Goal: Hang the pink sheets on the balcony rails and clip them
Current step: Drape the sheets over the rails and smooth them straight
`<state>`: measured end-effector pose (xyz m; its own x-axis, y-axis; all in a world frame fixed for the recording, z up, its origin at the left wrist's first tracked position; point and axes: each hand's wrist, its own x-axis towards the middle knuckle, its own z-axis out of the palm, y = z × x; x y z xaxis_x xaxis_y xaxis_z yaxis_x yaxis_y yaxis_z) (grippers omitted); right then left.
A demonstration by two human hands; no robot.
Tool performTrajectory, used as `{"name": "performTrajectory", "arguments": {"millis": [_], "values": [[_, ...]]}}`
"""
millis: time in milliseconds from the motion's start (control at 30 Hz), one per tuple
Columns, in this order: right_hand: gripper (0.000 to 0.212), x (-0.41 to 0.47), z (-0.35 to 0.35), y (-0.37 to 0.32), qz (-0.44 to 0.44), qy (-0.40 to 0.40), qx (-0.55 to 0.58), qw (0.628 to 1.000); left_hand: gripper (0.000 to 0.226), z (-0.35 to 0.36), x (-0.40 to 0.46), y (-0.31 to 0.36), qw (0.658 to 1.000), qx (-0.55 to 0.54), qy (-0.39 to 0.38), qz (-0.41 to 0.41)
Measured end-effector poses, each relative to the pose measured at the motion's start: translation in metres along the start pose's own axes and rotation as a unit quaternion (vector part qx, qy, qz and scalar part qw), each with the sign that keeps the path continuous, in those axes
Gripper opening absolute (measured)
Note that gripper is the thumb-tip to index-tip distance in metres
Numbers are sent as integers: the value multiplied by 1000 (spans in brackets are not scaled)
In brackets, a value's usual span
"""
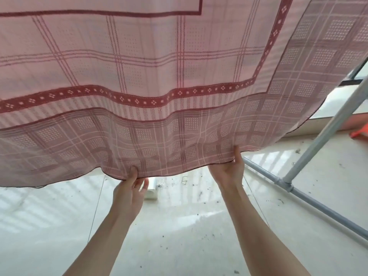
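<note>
Item: thin pink cotton sheet with a dark red checked pattern, a red band of white diamond motifs, and a duller plaid border along its lower hem; it fills the upper part of the head view, hanging from somewhere above the frame, its upper support out of sight, light shining through the weave. Lower hem sags in a shallow wave across the view, lifted at two points. Left hand: raised, palm toward the camera, thumb in front of the hem and fingers behind, pinching the plaid edge left of centre. Right hand: raised, thumb laid up over the front of the border, fingers hidden behind the cloth, gripping the hem right of centre; the two hands near each other but apart. Both forearms bare. Surroundings: pale glossy tiled floor scattered with dark specks of debris; grey metal pipe frame rising diagonally at right, jointed to a lower grey pipe; an orange object at the right edge, too cropped to identify; a small white object on the floor beyond the left hand.
</note>
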<state>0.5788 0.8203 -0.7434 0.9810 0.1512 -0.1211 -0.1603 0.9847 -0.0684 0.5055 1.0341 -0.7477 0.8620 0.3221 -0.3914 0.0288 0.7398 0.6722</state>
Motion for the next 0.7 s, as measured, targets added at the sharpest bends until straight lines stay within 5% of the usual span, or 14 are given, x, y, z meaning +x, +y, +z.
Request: {"name": "performTrajectory", "arguments": {"millis": [200, 367, 700], "values": [[61, 4, -10, -37, -20, -12, 23, 999, 4, 12, 9, -16, 999, -18, -40, -13], [49, 10, -19, -51, -99, 22, -142, 985, 6, 37, 4, -55, 989, 36, -128, -68], [55, 20, -44, -67, -176, 51, -157, 970, 9, 60, 13, -77, 993, 31, -99, -61]]}}
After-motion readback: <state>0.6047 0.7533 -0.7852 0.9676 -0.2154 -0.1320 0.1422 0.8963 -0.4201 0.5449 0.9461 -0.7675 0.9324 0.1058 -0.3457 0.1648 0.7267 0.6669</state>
